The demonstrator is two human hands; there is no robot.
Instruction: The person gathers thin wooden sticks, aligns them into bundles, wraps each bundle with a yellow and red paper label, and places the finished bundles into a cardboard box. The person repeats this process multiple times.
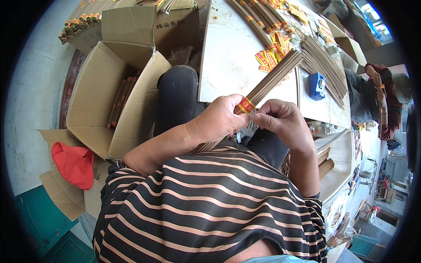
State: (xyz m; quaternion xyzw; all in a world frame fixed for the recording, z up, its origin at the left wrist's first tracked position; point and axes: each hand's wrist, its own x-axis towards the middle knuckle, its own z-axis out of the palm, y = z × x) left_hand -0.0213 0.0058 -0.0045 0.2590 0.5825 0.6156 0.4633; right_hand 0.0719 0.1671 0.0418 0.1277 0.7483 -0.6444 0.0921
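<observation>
Head view: the table [223,57] spreads ahead of me, the open cardboard box [94,87] standing to its left. The stick bundle [274,79] slants above my lap, its far end over the table. My left grip [221,115] is wrapped round it; my right grip [283,120] has thumb and forefinger pinching the edge of the paper band [245,105] circling the sticks. I judge it best to squeeze the bundle round and firm, keeping the band square and snug without tearing it.
</observation>
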